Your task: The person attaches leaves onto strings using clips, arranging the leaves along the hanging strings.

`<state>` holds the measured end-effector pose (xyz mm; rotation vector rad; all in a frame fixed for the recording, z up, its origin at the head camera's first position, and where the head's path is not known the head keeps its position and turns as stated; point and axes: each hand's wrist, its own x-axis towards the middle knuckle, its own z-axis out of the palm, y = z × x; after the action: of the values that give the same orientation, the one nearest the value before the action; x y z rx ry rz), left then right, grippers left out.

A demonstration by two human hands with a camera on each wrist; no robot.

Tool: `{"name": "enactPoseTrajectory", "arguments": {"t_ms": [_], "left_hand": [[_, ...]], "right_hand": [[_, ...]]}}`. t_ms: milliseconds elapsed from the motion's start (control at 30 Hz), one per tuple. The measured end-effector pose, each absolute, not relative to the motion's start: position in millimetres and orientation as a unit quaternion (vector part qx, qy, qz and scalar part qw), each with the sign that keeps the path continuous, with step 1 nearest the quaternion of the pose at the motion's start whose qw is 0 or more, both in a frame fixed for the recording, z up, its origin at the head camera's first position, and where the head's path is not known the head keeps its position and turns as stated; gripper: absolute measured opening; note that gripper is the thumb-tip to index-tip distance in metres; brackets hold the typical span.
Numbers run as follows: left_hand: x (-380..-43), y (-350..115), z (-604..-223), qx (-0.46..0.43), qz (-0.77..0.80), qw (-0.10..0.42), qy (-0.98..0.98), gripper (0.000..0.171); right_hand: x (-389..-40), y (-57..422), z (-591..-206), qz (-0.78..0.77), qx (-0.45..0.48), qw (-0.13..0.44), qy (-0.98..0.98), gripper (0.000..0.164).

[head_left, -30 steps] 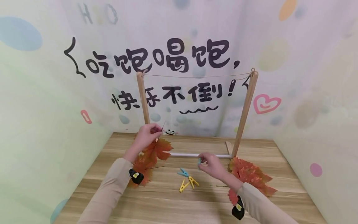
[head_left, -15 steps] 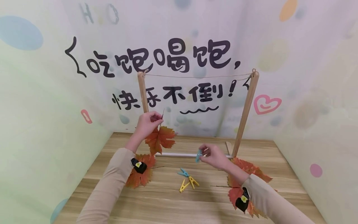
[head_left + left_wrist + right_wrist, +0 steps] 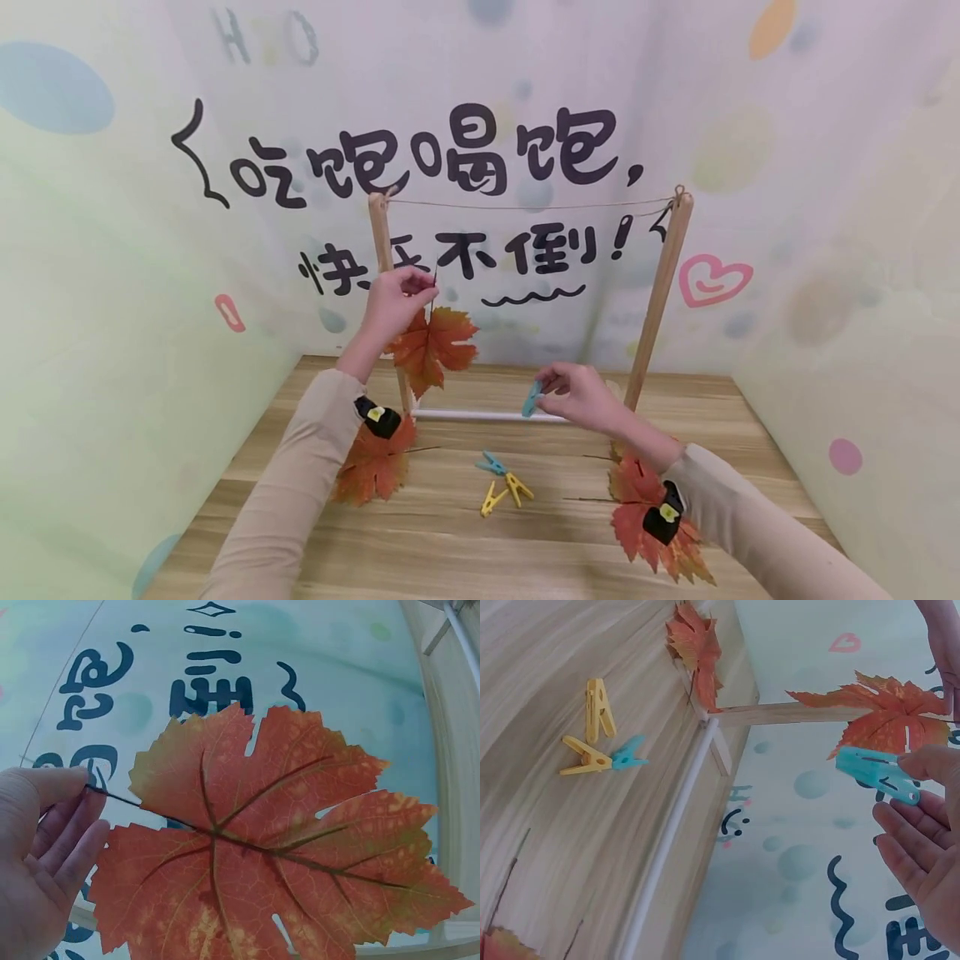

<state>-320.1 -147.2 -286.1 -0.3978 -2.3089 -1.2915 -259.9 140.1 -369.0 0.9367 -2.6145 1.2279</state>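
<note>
My left hand [image 3: 397, 307] pinches the thin dark stem of an orange-red maple leaf [image 3: 262, 832] between thumb and fingertips. The leaf hangs in the air in front of the left wooden post [image 3: 381, 233], below the string [image 3: 525, 205]. My right hand [image 3: 581, 396] is above the table to the right of the leaf. Thumb and fingers pinch a light-blue clothespin [image 3: 877, 772] by its handle end, its other end pointing away from the palm. In the right wrist view the clothespin overlaps the leaf's lower edge.
A wooden frame has a right post [image 3: 658, 308] and a white bottom rod [image 3: 480, 414]. Several yellow and blue clothespins [image 3: 517, 488] lie mid-table. One leaf [image 3: 375, 467] lies at left, more leaves [image 3: 637, 508] at right, partly under my forearm. A printed curtain [image 3: 525, 83] stands behind.
My left hand has risen with the leaf, lifting it off the table area beside the other leaf. The right hand has risen slightly with the blue clothespin, which now shows more fully.
</note>
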Motion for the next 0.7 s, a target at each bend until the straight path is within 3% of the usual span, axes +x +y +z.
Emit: {"name": "enactPoseTrajectory", "arguments": {"t_ms": [233,700], "left_hand": [[-322.3,-141.2,-265.2,-0.084,-0.461,0.294,-0.833,0.016],[-337.8,-132.2,-239.9,-0.072,-0.507,0.308,-0.802,0.018]], "right_hand": [[-260.7,142.3,-362.4,0.378,0.326,0.060,-0.864,0.022],[-265.7,138.8,-347.4,0.376,0.342,0.069,-0.858,0.022]]}}
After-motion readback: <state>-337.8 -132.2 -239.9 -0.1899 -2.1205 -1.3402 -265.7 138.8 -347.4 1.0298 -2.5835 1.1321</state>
